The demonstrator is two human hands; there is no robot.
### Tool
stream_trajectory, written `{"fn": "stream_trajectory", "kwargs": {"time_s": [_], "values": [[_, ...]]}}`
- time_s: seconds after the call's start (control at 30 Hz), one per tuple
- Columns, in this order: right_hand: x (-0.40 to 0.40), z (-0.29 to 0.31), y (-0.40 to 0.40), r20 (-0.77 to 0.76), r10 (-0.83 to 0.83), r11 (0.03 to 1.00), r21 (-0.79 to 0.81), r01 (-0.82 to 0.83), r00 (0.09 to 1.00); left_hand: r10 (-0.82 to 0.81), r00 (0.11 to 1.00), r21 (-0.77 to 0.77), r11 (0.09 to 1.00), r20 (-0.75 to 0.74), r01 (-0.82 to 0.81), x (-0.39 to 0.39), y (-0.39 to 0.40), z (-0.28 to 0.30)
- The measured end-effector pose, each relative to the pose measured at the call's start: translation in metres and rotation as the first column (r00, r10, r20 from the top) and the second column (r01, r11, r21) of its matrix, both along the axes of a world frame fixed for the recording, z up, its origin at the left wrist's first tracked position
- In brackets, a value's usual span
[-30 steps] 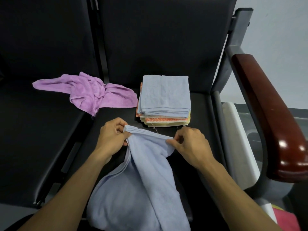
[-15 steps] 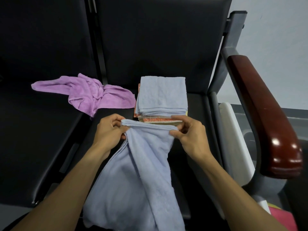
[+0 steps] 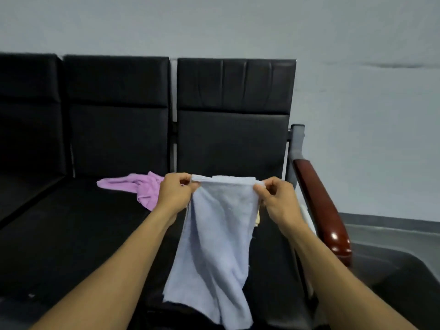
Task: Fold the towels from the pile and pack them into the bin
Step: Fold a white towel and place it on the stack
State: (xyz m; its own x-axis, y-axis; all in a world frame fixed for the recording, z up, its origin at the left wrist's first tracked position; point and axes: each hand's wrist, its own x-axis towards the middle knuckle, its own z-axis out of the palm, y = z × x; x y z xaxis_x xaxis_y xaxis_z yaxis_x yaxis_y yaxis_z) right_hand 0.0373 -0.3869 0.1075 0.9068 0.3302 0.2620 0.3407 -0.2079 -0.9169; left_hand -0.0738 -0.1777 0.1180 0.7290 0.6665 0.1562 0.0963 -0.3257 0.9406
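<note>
The light blue towel [image 3: 214, 239] hung in the air above the black seat [image 3: 78, 234], its long axis running top to bottom and its top edge level. The left hand [image 3: 175, 195] and right hand [image 3: 276, 198] each pinched a top corner. This looked like the spreading step; next, the corners probably needed bringing together. A purple towel [image 3: 140, 186] lay crumpled on the seat behind the left hand.
</note>
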Motion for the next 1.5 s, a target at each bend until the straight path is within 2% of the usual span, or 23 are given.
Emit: {"fn": "stream_trajectory", "kwargs": {"time_s": [0.1,0.23,0.33,0.47,0.53,0.7,0.97,1.13,1.4,1.5], "values": [[-0.014,0.046,-0.004,0.168,-0.039,0.999,0.043,0.032,0.985,0.06,0.993,0.052,0.996,0.107,-0.066,-0.011,-0.005,0.038],[-0.029,0.086,-0.005,0.326,0.056,0.983,-0.186,0.006,0.944,0.098,0.989,0.118,0.987,0.11,-0.111,-0.02,-0.018,0.074],[-0.031,0.108,-0.01,0.374,-0.065,0.993,-0.068,0.097,0.925,0.16,0.975,0.145,0.973,0.157,-0.182,-0.024,-0.025,0.093],[-0.03,0.121,-0.014,0.402,-0.078,0.986,-0.101,0.129,0.912,0.195,0.971,0.18,0.959,0.141,-0.219,-0.02,-0.028,0.109],[-0.029,0.121,-0.016,0.388,-0.068,0.985,-0.119,0.123,0.919,0.199,0.973,0.197,0.956,0.114,-0.219,-0.02,-0.029,0.112],[-0.042,0.114,-0.021,0.354,-0.127,0.99,-0.014,0.141,0.927,0.18,0.977,0.182,0.963,0.11,-0.198,-0.026,-0.037,0.111],[-0.086,0.091,-0.036,0.276,-0.102,0.994,0.065,0.087,0.956,0.049,0.991,0.283,0.956,0.123,-0.083,-0.058,-0.054,0.085],[-0.083,0.063,-0.032,0.199,-0.118,0.991,0.078,0.105,0.973,0.055,0.995,0.226,0.972,0.08,-0.071,-0.052,-0.056,0.052],[-0.04,-0.029,-0.019,0.046,-0.161,0.982,-0.096,0.165,0.986,-0.011,0.985,0.174,0.984,-0.171,0.041,-0.016,-0.036,-0.042],[-0.025,-0.067,-0.011,-0.012,-0.183,0.976,-0.124,0.18,0.983,0.019,0.967,0.186,0.982,-0.254,0.029,-0.001,-0.03,-0.08]]}}
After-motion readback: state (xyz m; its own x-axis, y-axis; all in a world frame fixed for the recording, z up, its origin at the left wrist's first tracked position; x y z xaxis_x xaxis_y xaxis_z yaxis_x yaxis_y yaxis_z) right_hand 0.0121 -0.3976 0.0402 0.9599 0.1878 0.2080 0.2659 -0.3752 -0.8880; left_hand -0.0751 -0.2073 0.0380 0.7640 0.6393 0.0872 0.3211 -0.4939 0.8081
